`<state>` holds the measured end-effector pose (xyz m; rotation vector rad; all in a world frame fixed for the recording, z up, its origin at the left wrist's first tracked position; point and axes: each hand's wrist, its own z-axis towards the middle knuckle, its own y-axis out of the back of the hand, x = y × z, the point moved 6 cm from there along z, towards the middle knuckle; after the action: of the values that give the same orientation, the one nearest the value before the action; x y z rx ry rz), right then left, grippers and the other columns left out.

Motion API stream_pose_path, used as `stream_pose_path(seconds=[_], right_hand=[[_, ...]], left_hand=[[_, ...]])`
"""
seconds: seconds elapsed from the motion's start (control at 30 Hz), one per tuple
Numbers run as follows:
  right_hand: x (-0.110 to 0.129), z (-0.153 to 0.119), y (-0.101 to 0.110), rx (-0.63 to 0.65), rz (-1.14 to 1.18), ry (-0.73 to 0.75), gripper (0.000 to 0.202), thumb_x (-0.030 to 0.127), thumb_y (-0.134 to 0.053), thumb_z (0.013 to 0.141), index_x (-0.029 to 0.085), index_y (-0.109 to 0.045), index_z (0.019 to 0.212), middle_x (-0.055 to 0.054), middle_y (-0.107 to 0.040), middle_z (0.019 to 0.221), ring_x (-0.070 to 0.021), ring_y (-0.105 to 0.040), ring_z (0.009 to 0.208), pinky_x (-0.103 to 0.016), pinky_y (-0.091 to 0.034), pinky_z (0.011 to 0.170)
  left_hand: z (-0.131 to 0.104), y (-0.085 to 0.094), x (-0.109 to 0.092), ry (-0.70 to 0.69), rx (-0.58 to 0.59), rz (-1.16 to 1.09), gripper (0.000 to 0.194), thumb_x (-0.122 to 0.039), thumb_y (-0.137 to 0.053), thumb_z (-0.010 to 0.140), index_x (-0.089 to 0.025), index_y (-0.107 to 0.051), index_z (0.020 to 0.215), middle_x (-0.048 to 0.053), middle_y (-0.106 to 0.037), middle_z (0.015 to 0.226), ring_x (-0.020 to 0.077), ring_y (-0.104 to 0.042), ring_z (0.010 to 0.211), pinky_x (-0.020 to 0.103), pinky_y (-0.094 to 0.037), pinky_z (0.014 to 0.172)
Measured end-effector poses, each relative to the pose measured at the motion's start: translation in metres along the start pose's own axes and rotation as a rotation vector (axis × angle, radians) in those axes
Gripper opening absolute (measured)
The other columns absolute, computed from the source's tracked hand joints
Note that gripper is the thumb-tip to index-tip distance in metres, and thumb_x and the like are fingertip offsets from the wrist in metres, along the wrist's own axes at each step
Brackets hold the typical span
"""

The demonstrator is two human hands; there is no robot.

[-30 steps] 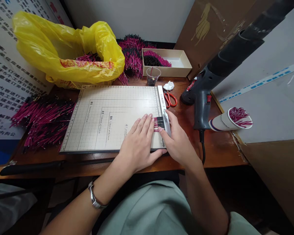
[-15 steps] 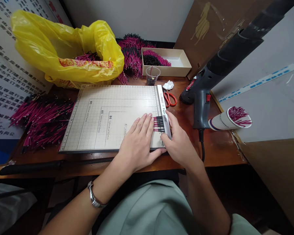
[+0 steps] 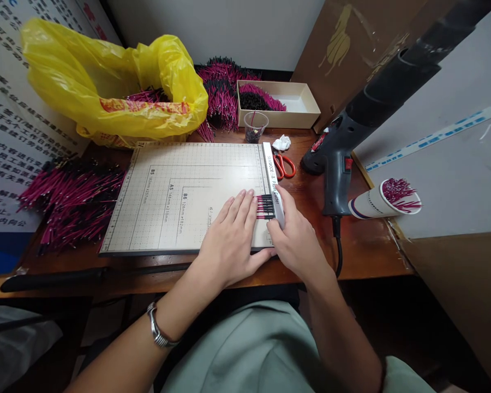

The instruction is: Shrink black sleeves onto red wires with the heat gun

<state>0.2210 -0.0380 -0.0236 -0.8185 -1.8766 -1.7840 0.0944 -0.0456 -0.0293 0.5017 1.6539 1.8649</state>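
Note:
A paper cutter with a pale, grid-printed board lies on the table in front of me. My left hand rests flat on it, fingers stretched out over a row of pink wires. Their black-sleeved ends stick out beyond my fingertips, side by side, and reach the cutter's white bar at the right edge. The rest of the wires is hidden under my palm. My right hand is closed round the near end of that bar, fingers on its outer side and thumb near the wire ends.
Wire bundles lie left of the board. Behind it stand a yellow plastic bag, a box of wires and a clear cup. Right are orange-handled scissors, a heat gun and a paper cup of wire pieces.
My right hand has shifted slightly left, along with the near end of the white bar. The left hand stays flat on the wires.

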Motion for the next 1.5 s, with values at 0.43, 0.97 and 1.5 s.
stream_pose_path(seconds=[0.43, 0.97, 1.5], right_hand=[[-0.001, -0.003, -0.004, -0.047, -0.008, 0.062, 0.062, 0.041, -0.035, 0.097, 0.016, -0.041, 0.154, -0.014, -0.056, 0.150, -0.0290, -0.055, 0.140, -0.051, -0.048, 0.114], [-0.005, -0.001, -0.004, -0.085, 0.046, 0.022, 0.063, 0.044, -0.039, 0.094, 0.018, -0.042, 0.151, -0.013, -0.056, 0.150, -0.0327, -0.057, 0.136, -0.056, -0.050, 0.110], [0.003, 0.027, 0.003, -0.053, -0.030, 0.008, 0.056, 0.036, -0.038, 0.097, 0.023, -0.044, 0.151, -0.014, -0.065, 0.138, -0.0351, -0.065, 0.123, -0.058, -0.051, 0.102]], left_hand=[[0.000, 0.001, 0.000, -0.005, -0.006, 0.012, 0.091, -0.064, -0.039, 0.099, 0.008, -0.035, 0.154, 0.028, -0.033, 0.164, 0.0373, -0.034, 0.154, 0.049, -0.032, 0.126], [0.001, 0.001, -0.001, 0.012, 0.046, -0.003, 0.093, -0.064, -0.042, 0.098, 0.008, -0.033, 0.155, 0.028, -0.030, 0.165, 0.0379, -0.031, 0.155, 0.051, -0.031, 0.127], [0.000, 0.002, -0.001, 0.020, -0.027, 0.013, 0.096, -0.073, -0.039, 0.097, 0.005, -0.039, 0.153, 0.026, -0.037, 0.163, 0.0373, -0.038, 0.152, 0.048, -0.033, 0.125]])
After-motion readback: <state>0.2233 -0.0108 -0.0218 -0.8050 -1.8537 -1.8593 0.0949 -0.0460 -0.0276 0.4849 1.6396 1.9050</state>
